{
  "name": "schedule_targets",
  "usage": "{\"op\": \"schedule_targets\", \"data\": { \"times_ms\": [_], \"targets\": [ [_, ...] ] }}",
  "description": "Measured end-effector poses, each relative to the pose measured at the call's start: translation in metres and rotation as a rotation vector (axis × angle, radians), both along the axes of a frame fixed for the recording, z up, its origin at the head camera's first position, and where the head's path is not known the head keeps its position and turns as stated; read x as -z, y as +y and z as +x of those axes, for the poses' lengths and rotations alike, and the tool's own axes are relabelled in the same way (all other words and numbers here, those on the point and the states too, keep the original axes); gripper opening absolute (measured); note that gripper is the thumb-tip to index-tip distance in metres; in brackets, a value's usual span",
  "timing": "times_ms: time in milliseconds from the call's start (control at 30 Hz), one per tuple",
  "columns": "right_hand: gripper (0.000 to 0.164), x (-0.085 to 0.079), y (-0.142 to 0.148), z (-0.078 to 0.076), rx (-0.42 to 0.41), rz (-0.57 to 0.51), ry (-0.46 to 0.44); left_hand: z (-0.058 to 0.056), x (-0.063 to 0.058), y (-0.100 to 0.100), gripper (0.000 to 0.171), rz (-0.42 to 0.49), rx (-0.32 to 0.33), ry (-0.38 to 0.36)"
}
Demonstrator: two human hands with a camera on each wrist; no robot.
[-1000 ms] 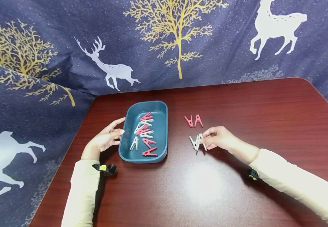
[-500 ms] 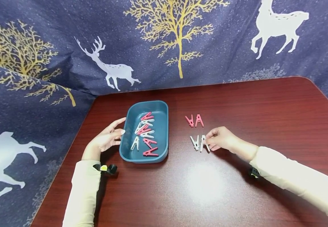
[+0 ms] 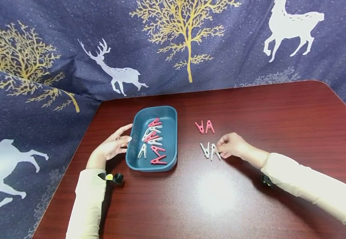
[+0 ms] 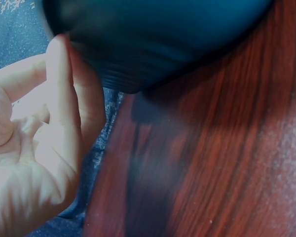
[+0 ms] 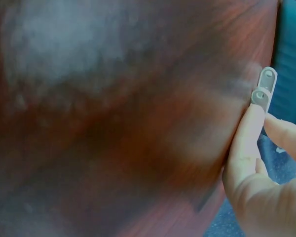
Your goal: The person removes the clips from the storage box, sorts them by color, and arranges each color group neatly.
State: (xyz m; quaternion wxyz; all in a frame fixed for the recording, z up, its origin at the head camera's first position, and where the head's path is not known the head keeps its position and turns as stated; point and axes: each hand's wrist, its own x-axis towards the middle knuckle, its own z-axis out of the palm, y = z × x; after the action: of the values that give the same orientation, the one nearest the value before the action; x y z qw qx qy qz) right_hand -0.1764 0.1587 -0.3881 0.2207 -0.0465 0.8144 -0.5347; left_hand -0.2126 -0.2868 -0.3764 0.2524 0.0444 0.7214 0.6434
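1. L. hand (image 3: 113,144): grip spread, fingers touching left wall of item 2.
2. Teal-blue, rounded-rect. box (image 3: 169,127), prob. plastic, on dark-red, wood-grain table (image 3: 265,116). Contents, some overlapping: 4 red, A-shaped clothespegs (image 3: 155,161); 4 white, same shape (image 3: 144,146). Box prob. light, fairly stiff, smooth, could slide; best held by rim.
3. Red peg pair (image 3: 201,130), on table right of box, far row; side by side, legs opp. ways.
4. Loose white peg (image 3: 206,155), near row, legs pointing away from person.
5. Held white peg (image 3: 213,147), just right of no. 4, legs toward person; if touching table, can't tell. Prob. v. light, springy but stiff, a bit slippery, not fragile; best taken midway along sides w/ fingertips, gently.
6. R. hand (image 3: 232,145): thumb & fingertip pinching no. 5 at its right side.
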Motion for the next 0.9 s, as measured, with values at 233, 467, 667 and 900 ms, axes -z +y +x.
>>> {"op": "schedule_targets", "data": {
  "times_ms": [233, 467, 667, 900],
  "targets": [
    [0.018, -0.002, -0.002, -0.002, 0.0, 0.02, -0.005, 0.002, -0.002, -0.001, 0.061, 0.023, -0.002, 0.004],
    [0.025, -0.009, 0.002, 0.002, -0.001, 0.004, -0.035, 0.003, -0.003, 0.001, 0.061, 0.056, 0.003, -0.01],
    [0.024, -0.024, 0.003, 0.002, -0.012, 0.056, 0.039, 0.002, -0.003, 0.002, 0.06, 0.051, 0.006, -0.004],
    [0.024, -0.048, -0.005, -0.001, -0.028, 0.057, 0.113, 0.003, -0.003, 0.003, 0.061, 0.031, -0.008, -0.009]
  ]
}}
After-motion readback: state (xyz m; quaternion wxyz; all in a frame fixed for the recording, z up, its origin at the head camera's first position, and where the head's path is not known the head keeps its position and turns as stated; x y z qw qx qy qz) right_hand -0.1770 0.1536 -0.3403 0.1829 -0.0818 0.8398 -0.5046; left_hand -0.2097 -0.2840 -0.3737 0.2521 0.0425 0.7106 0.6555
